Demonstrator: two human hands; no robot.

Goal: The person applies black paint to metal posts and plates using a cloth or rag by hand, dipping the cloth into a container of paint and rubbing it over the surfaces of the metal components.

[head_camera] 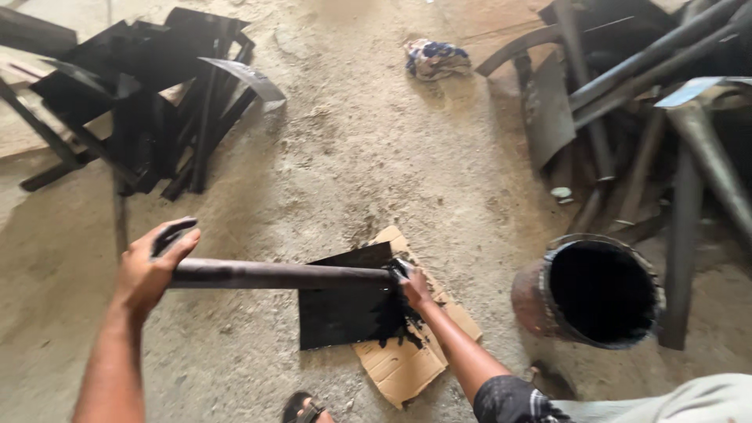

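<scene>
My left hand [153, 266] grips one end of a long dark metal pipe [274, 275], which lies level across the view. My right hand [413, 286], stained black, is at the pipe's other end and holds something small against it; I cannot tell what. Under that end a piece of brown cardboard [407, 360] lies on the floor, partly covered with black paint [345, 313].
A rusty can [599, 291] of black paint stands at the right. Black-painted metal pieces [141, 102] are heaped at the upper left, unpainted pipes and plates [627, 102] at the upper right. A crumpled cloth [435, 59] lies at the top. My sandalled foot [305, 409] shows at the bottom.
</scene>
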